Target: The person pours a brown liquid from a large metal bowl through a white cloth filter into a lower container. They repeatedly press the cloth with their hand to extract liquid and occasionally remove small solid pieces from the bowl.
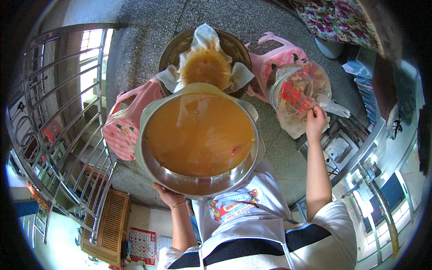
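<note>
A wide stainless-steel basin (202, 187) full of amber-brown liquid (199, 135) is directly before me. One small red piece, perhaps chili, floats near its right side. My left hand (169, 196) supports the basin from its near-left edge, fingers partly hidden beneath. Out to the right, my right hand (316, 120) pinches a crumpled clear plastic bag (297, 98) with red and yellowish contents. Beyond the steel basin, a white cloth (206, 37) lines a dark round vessel (170, 50) and holds a pool of brown liquid (205, 65). The steel basin overlaps its near side.
Pink plastic stools stand to the left (121, 135) and right (270, 57); the bag is at the right one. A metal railing (67, 135) runs along the left, with a slatted wooden cabinet (104, 226) behind it. Floral fabric (337, 20) hangs at upper right above the speckled floor (141, 44).
</note>
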Action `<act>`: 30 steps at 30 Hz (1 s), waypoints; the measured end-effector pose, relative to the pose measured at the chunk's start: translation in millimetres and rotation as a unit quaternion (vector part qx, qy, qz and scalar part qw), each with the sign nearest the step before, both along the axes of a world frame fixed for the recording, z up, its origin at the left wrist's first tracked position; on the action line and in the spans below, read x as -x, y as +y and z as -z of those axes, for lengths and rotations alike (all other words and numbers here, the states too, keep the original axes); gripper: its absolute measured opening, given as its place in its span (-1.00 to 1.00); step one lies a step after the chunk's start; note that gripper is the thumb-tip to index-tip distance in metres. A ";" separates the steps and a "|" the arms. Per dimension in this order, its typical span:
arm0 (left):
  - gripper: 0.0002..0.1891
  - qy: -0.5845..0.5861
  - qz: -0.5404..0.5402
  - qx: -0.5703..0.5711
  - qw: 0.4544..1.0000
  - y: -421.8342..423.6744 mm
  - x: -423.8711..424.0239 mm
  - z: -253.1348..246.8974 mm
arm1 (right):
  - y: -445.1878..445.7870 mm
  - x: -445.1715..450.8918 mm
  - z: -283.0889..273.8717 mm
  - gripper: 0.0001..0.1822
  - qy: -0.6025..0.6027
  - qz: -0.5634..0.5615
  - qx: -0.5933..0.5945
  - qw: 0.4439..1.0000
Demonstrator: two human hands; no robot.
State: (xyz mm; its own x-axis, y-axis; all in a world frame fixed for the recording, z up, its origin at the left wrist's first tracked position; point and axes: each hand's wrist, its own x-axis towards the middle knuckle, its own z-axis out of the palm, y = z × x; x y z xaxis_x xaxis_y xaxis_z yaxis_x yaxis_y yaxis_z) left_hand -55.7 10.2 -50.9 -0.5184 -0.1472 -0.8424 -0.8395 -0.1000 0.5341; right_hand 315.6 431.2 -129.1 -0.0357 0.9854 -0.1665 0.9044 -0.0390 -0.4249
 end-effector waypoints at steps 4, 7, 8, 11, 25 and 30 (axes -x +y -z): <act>-0.32 -0.002 0.001 0.006 1.000 6.5 0.8 -3.7 | 5.1 10.4 6.9 -0.71 -0.037 -0.054 -0.003 0.998; -0.30 -0.006 0.005 0.006 1.000 11.4 0.5 -6.7 | 0.6 14.0 -5.5 -0.68 0.069 -0.005 -0.024 0.997; -0.29 -0.009 0.002 0.001 1.000 5.5 1.1 -5.4 | -1.2 24.9 -22.1 -0.68 0.071 0.004 -0.028 0.997; -0.28 0.000 0.009 -0.007 1.000 -3.4 0.6 0.7 | -1.1 35.0 -48.9 -0.69 0.043 -0.007 -0.043 0.998; -0.30 -0.010 0.003 -0.014 1.000 -6.5 -3.7 -1.0 | -2.0 87.6 -73.1 -0.63 0.114 -0.003 -0.111 0.987; -0.37 -0.009 -0.009 -0.017 1.000 -22.3 -5.1 8.8 | -22.8 187.3 -91.3 -0.65 0.309 -0.128 -0.084 0.939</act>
State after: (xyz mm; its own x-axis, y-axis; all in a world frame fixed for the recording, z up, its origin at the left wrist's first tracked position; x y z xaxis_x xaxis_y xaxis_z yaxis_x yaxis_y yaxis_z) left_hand -50.6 -12.0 -59.7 -0.5008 -0.1276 -0.8561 -0.8468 -0.1327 0.5152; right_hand 128.3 408.4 -37.8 -0.3129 0.9420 0.1215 0.4541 0.2607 -0.8520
